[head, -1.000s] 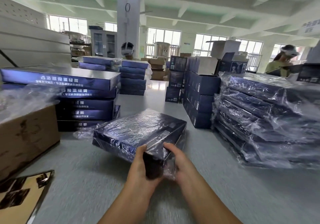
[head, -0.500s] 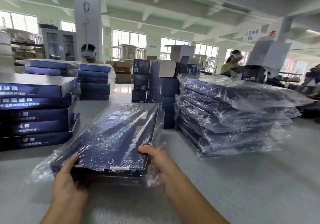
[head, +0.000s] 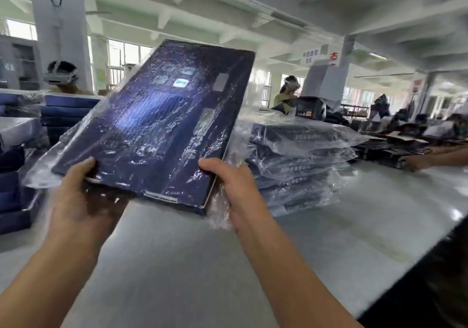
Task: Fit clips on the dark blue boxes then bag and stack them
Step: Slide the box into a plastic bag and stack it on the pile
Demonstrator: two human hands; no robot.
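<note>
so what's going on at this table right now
A person is holding a flat dark blue box wrapped in a clear plastic bag up off the grey table, tilted with its far end raised. The left hand grips its near left corner and the right hand grips its near right edge. Just to the right sits a stack of bagged dark blue boxes. Unbagged blue boxes are piled at the left. Other workers stand in the background.
</note>
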